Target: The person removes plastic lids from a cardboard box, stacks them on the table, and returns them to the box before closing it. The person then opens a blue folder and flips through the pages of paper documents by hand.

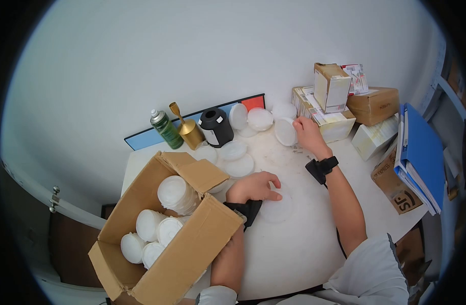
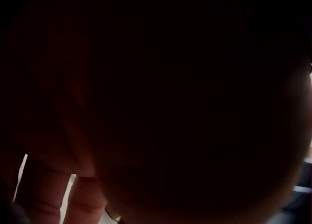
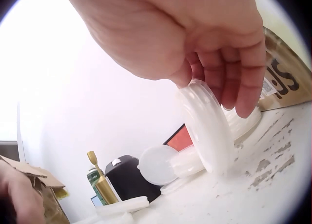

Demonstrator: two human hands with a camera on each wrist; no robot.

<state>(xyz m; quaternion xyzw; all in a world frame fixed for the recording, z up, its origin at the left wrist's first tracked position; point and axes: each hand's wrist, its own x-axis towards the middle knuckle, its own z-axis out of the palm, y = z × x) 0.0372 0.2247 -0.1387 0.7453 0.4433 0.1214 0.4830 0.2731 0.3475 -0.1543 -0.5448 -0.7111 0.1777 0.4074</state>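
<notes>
My right hand (image 1: 310,136) pinches a small stack of round translucent plastic lids (image 1: 284,132) at the upper edge, thumb on one side and fingers on the other. In the right wrist view the lids (image 3: 207,126) stand on edge, their lower rim right at the tabletop. My left hand (image 1: 254,187) hovers low over the table beside the cardboard box, fingers loosely bent and holding nothing. Just below its thumb a clear round lid (image 1: 274,209) lies flat. The left wrist view is mostly dark, with a few fingers (image 2: 85,202) at its lower left.
An open cardboard box (image 1: 192,254) holds several white round tubs (image 1: 176,193). More lids (image 1: 239,165) lie behind it. Along the wall stand a green spray can (image 1: 167,129), a gold object (image 1: 190,133) and a black cylinder (image 1: 216,128). Cartons (image 1: 332,86) and a blue binder (image 1: 421,152) crowd the right.
</notes>
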